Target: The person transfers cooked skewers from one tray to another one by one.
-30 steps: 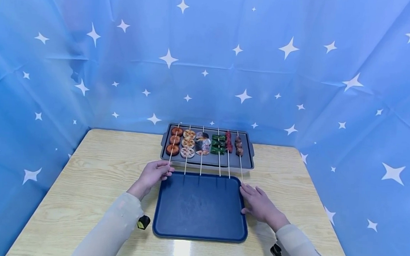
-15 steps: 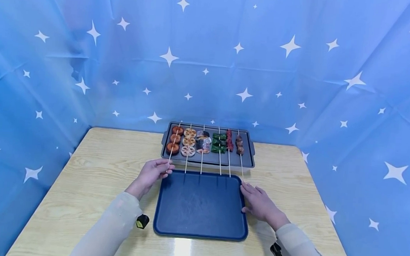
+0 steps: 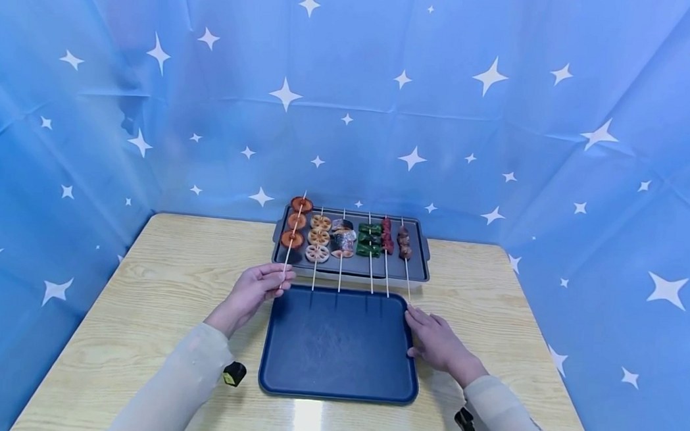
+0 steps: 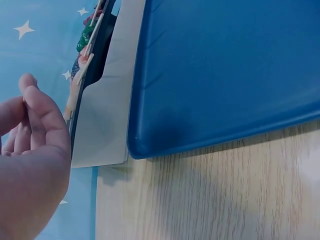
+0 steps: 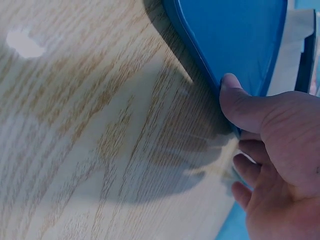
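My left hand [image 3: 252, 294] pinches the lower stick end of a skewer with round orange-brown slices [image 3: 296, 221] between thumb and fingers. The slices are raised above the left end of the dark grill pan [image 3: 415, 267]. In the left wrist view, this hand [image 4: 37, 135] hides most of that stick. At the right far corner of the blue tray [image 3: 339, 347] lies my right hand [image 3: 438, 345], fingers extended. Its thumb [image 5: 237, 102] touches the tray's rim in the right wrist view, with the other fingers relaxed outside the edge.
Several skewers lie side by side on the pan: lotus root slices [image 3: 318, 237], fish-like pieces [image 3: 343, 242], green pieces [image 3: 370, 240], red pieces [image 3: 386, 236] and brown chunks [image 3: 404, 243]. Their sticks reach over the tray's far edge. A starry blue curtain [image 3: 350, 137] surrounds the wooden table [image 3: 157, 283].
The skewer with the orange-brown slices has risen off the pan, its far end tipping upward in my left hand. My right hand stays at the tray's corner.
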`<action>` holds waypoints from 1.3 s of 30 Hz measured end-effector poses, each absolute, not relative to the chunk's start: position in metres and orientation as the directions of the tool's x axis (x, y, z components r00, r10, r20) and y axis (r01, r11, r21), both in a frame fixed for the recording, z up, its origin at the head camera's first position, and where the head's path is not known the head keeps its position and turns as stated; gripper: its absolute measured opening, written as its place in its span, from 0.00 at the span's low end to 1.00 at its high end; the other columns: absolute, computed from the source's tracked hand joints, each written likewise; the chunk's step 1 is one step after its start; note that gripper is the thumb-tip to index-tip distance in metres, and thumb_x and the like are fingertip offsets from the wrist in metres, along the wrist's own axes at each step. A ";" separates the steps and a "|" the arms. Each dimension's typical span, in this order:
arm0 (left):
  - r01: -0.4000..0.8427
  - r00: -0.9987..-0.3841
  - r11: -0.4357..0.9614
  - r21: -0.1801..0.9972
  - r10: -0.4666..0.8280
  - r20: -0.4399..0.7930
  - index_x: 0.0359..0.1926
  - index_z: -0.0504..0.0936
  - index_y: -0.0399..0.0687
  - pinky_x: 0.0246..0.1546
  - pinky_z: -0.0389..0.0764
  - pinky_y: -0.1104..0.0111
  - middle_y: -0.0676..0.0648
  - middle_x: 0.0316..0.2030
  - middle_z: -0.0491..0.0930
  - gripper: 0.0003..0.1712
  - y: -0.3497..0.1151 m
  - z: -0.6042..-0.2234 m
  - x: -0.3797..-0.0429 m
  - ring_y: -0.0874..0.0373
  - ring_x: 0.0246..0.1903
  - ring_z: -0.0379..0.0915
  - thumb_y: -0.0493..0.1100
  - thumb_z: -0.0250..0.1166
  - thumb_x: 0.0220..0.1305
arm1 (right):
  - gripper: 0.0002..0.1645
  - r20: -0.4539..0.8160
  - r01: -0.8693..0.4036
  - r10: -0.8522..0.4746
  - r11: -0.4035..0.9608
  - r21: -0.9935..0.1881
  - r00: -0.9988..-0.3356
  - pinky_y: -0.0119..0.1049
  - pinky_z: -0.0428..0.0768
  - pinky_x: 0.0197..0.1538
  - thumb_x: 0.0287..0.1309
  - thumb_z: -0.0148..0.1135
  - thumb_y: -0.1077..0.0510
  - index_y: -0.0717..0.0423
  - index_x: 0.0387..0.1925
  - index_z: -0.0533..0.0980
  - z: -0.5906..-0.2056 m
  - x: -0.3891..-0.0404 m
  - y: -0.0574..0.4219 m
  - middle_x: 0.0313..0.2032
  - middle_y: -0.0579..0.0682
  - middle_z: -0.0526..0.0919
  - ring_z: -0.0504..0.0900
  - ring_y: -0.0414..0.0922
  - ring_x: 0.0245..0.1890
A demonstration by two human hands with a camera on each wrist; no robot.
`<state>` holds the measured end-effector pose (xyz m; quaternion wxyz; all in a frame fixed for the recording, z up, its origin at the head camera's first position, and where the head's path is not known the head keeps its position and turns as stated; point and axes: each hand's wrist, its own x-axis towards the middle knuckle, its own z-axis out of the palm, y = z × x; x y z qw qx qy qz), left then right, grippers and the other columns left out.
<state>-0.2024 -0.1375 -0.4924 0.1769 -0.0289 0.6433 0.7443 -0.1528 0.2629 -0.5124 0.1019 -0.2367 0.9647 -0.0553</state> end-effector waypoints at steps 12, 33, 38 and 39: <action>-0.240 -0.934 -0.091 0.966 0.292 -0.205 0.69 0.64 0.34 0.48 0.83 0.74 0.32 0.65 0.70 0.29 -0.151 -0.488 -0.190 0.66 0.45 0.82 0.41 0.56 0.72 | 0.44 -0.169 -0.465 -0.484 0.874 -0.142 -0.859 0.63 0.66 0.67 0.54 0.70 0.52 0.71 0.66 0.64 -0.509 -0.153 0.262 0.70 0.67 0.63 0.65 0.63 0.69; -0.275 -0.866 0.005 0.962 0.434 -0.249 0.65 0.64 0.26 0.45 0.86 0.69 0.48 0.51 0.84 0.31 -0.180 -0.491 -0.166 0.58 0.48 0.83 0.38 0.61 0.67 | 0.45 -0.177 -0.459 -0.478 0.877 -0.138 -0.860 0.62 0.66 0.68 0.54 0.70 0.52 0.71 0.67 0.64 -0.510 -0.154 0.261 0.70 0.66 0.62 0.64 0.61 0.70; -0.270 -0.852 0.060 0.961 0.450 -0.268 0.66 0.63 0.26 0.45 0.86 0.68 0.46 0.52 0.84 0.32 -0.184 -0.494 -0.160 0.58 0.48 0.83 0.39 0.61 0.67 | 0.45 -0.165 -0.461 -0.479 0.877 -0.139 -0.862 0.62 0.66 0.67 0.54 0.70 0.52 0.71 0.66 0.64 -0.510 -0.153 0.261 0.70 0.67 0.63 0.65 0.61 0.69; -0.273 -0.848 0.071 0.959 0.454 -0.275 0.66 0.64 0.26 0.46 0.86 0.67 0.43 0.52 0.83 0.32 -0.185 -0.494 -0.158 0.58 0.47 0.84 0.39 0.62 0.67 | 0.44 -0.165 -0.460 -0.479 0.877 -0.141 -0.862 0.62 0.66 0.67 0.54 0.70 0.52 0.71 0.66 0.64 -0.510 -0.153 0.261 0.70 0.67 0.63 0.65 0.61 0.69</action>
